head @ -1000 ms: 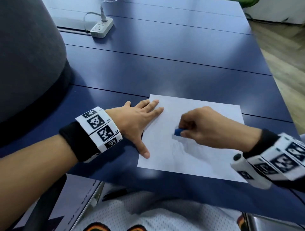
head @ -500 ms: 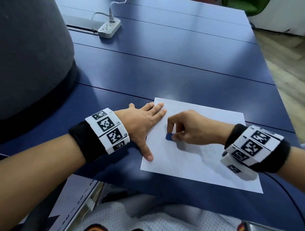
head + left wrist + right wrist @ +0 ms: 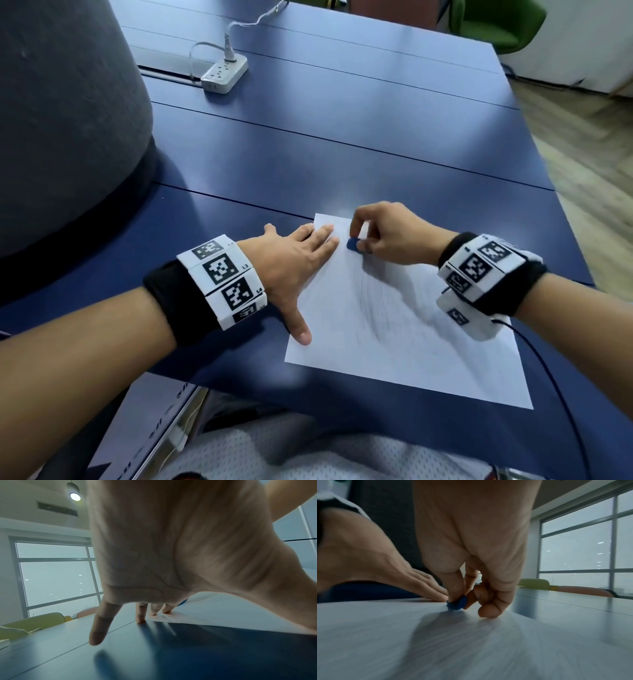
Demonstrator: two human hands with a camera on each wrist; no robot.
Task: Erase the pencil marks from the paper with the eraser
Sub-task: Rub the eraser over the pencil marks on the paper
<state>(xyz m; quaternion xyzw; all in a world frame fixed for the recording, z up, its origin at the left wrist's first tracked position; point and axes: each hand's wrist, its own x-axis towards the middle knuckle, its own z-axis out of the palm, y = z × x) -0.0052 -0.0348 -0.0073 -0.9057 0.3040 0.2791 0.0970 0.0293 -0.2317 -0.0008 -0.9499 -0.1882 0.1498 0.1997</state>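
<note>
Paper is what you are working on: the white rectangular sheet of paper (image 3: 404,346) is lying flat on the dark blue slatted tabletop (image 3: 342,137), its near edge close to you. Across its middle, grey pencil marks (image 3: 373,301) are still showing as a smudged band, so I judge the erasing only partly done, with that central patch left to clear; the near part looks mostly clean, though faint lines are hard to rule out. Further along, your left hand (image 3: 291,267) is lying flat with fingers straight and spread, pinning the sheet's left edge. Near the far left corner, your right hand (image 3: 387,233) is pinching the small blue eraser (image 3: 352,244), fingers (image 3: 455,585) clamped on it, pressing it onto the sheet.
</note>
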